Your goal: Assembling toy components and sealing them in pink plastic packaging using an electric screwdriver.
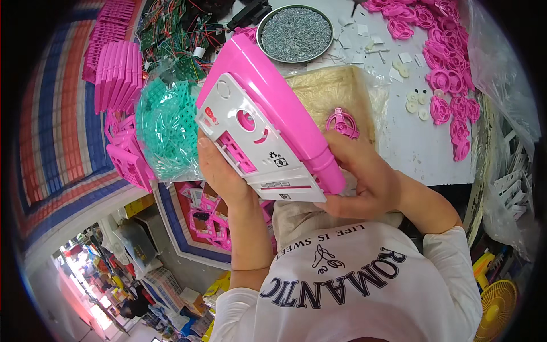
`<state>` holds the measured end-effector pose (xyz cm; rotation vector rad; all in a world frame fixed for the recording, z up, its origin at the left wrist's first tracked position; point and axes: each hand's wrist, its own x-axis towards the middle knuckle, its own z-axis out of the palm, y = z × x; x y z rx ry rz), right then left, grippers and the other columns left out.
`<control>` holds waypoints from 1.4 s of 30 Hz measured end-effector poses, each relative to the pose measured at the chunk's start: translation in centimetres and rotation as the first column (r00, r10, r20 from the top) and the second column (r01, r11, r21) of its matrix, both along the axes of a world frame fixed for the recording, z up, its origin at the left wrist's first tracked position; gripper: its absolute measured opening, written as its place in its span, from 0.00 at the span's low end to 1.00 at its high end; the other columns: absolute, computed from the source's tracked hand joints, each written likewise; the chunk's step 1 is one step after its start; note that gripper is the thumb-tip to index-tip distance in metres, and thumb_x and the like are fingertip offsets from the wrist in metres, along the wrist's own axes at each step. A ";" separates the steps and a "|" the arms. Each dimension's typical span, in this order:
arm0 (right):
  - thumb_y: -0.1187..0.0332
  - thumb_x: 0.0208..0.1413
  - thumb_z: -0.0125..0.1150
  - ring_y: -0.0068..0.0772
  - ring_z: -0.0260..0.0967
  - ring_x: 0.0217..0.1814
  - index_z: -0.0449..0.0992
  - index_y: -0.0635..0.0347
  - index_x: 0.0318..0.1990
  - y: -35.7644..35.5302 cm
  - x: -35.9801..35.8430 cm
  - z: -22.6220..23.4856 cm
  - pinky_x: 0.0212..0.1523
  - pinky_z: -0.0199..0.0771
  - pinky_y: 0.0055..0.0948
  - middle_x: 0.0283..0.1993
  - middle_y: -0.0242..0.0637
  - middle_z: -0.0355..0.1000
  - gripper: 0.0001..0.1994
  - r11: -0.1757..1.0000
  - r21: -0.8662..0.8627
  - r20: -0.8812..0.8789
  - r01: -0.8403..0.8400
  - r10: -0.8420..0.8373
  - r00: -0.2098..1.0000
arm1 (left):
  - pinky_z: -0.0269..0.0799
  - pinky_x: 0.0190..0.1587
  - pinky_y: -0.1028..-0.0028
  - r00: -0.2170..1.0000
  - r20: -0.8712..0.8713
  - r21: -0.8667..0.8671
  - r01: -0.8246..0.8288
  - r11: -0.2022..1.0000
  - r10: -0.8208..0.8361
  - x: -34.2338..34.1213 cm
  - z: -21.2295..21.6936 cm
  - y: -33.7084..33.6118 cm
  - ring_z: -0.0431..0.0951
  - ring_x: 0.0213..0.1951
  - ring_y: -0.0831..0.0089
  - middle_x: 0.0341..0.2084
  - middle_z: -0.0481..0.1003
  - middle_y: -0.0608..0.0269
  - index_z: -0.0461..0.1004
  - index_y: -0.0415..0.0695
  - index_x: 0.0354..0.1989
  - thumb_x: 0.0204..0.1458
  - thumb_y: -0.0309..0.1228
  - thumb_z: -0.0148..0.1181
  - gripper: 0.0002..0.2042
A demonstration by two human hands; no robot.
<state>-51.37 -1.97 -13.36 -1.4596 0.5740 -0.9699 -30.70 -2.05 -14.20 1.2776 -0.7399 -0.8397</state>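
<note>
A pink plastic toy casing (273, 97) with a white printed front panel (250, 137) is held up tilted above the near edge of the worktable. My left hand (219, 171) grips its left side, fingers mostly hidden behind it. At the narrower lower right end, my right hand (364, 176) is closed around the casing, thumb near the panel's corner. The panel has a round hole and a rectangular opening, with pink plastic showing through both. Just beyond my right hand, a pink wheel-shaped part (343, 122) lies on a yellowish plastic-wrapped pad (322, 85).
A round tray of small screws (294, 33) stands at the back. Bagged green plastic parts (168, 128), wired circuit boards (171, 34) and stacked pink panels (118, 77) crowd the left. Pink wheel parts (450, 62) and white discs (413, 102) lie right. A yellow fan (498, 308) is lower right.
</note>
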 end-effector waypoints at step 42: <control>0.74 0.48 0.62 0.47 0.74 0.37 0.69 0.71 0.59 0.2 0.7 -1.9 0.39 0.75 0.36 0.42 0.47 0.74 0.27 0.899 -0.429 -0.139 0.091 -0.166 0.976 | 0.55 0.72 0.57 0.953 0.233 0.057 0.182 0.982 -0.191 -3.0 2.9 1.9 0.55 0.72 0.53 0.74 0.42 0.43 0.25 0.36 0.77 0.43 0.48 0.77 0.67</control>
